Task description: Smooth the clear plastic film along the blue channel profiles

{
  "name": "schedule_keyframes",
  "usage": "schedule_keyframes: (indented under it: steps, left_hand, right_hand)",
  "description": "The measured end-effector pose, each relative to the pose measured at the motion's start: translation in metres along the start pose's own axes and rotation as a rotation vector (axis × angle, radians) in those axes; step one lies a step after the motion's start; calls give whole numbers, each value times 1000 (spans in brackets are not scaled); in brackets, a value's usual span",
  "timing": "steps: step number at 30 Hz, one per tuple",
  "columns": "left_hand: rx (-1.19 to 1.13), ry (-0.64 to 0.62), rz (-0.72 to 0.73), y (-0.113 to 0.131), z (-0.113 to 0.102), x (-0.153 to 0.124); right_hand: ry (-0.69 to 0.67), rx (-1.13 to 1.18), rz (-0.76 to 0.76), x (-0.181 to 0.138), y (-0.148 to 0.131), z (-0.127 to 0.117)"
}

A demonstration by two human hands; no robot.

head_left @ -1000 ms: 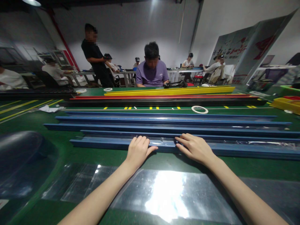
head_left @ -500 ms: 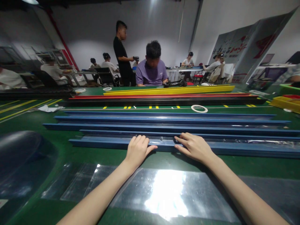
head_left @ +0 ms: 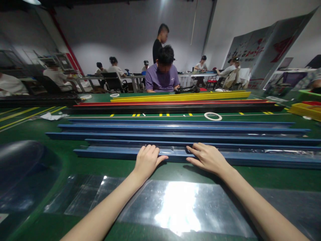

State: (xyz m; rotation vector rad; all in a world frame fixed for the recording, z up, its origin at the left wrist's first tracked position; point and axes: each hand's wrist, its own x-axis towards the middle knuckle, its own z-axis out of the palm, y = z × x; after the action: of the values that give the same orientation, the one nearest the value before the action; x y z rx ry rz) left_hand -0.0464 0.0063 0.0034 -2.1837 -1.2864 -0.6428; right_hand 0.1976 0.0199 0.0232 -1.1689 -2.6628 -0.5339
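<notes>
A long blue channel strip [head_left: 107,154] lies crosswise on the green table, with clear plastic film [head_left: 173,150] in its groove. My left hand [head_left: 147,159] rests over its front wall; the fingers reach into the groove and the thumb stretches right along the front edge. To the right, my right hand [head_left: 207,157] takes the same wall, fingers bent into the groove and thumb low on the front side. The fingertips of my left hand are partly hidden behind the wall. Wide clear plastic sheets [head_left: 140,207] lie flat below my forearms.
More blue channels [head_left: 75,135] lie just behind. Farther off are red and black strips [head_left: 175,107], yellow strips [head_left: 180,96] and a white tape roll [head_left: 213,116]. A curled clear sheet [head_left: 22,174] stands left; yellow bins [head_left: 304,110] are at right. A person [head_left: 160,75] sits opposite.
My hands and the blue channel are almost still; my right thumb has shifted very slightly. In the background, the standing person in black has moved right, behind the seated person.
</notes>
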Motion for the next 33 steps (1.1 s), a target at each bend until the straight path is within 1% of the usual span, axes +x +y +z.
schedule_keyframes:
  steps: [9,18,33]
  left_hand:
    - [-23,0,-3,0,-1,0]
    - [-17,-1,0,0,-1,0]
    - [3,-3,5,0,0,0]
  right_hand:
    - [-8,0,40,-1,-1,0]
    - [26,25,57,-3,-1,2]
    - [0,17,69,-2,-2,0]
